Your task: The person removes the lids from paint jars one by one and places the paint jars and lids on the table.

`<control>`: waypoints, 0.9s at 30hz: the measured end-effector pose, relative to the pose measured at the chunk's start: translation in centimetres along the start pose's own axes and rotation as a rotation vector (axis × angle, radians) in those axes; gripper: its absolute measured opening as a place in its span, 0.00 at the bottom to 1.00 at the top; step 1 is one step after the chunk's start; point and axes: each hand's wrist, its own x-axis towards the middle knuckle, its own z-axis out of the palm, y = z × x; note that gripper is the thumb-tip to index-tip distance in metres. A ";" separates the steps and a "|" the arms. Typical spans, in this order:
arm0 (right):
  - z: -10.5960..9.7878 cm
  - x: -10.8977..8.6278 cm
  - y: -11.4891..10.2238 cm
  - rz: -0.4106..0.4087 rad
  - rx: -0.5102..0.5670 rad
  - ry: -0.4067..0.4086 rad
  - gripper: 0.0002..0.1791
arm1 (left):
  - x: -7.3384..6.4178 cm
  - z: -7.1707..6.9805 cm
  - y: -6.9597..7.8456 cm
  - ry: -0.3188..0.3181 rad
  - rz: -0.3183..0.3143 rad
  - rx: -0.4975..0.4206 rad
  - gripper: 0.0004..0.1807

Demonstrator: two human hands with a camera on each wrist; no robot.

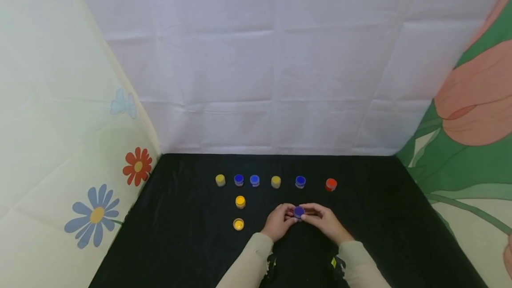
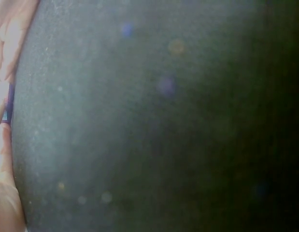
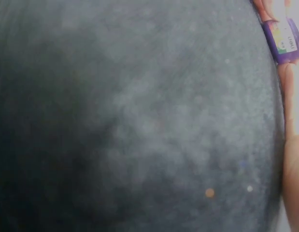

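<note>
Black worktop (image 1: 180, 234): one purple jar (image 1: 298, 212), pinched between fingers (image 1: 312, 219) of left hand (image 1: 277, 222) and right hand (image 1: 327, 223), apparently for steadiness; red jar (image 1: 331, 184), apart.

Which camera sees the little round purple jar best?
The right wrist view: the small round purple jar looks biggest there, with its label showing. The head view shows it small, mostly its lid; the left wrist view, only an edge sliver.

Purple jar (image 1: 298, 212): looks plastic, smooth; paper-like label (image 3: 286, 39). Red jar (image 1: 331, 184): smooth plastic too. Table cover (image 1: 180, 234): matt black cloth, slightly rough. Back sheet (image 1: 224, 66): matt white cloth, creased. Left hanging (image 1: 40, 123), right hanging (image 1: 476, 163): matt printed cloth. Sleeve (image 1: 248, 263): matt fabric.
</note>
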 end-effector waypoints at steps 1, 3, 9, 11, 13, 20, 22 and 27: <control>0.0 0.0 0.0 0.005 0.011 0.009 0.22 | 0.0 0.0 0.0 -0.002 -0.003 -0.002 0.12; 0.0 -0.1 0.0 0.009 0.014 0.014 0.22 | 0.0 0.0 0.1 -0.004 -0.001 -0.004 0.12; 0.0 0.0 0.2 0.034 -0.001 0.015 0.18 | -0.1 0.0 0.0 -0.005 0.000 -0.008 0.12; 0.0 0.1 0.3 0.033 -0.002 0.016 0.17 | -0.1 0.0 -0.1 -0.003 -0.002 -0.008 0.11; 0.0 0.1 0.3 0.029 -0.004 0.013 0.17 | -0.1 0.1 -0.2 0.000 0.004 -0.006 0.12; 0.0 0.1 0.3 0.024 -0.013 0.021 0.17 | 0.1 0.2 -0.5 0.002 0.010 -0.009 0.12; 0.1 0.1 0.3 0.014 -0.010 0.015 0.17 | 0.1 0.2 -0.5 -0.002 0.006 -0.012 0.11; 0.1 0.0 0.3 0.000 -0.008 0.014 0.17 | 0.0 0.1 -0.3 -0.003 0.011 -0.008 0.11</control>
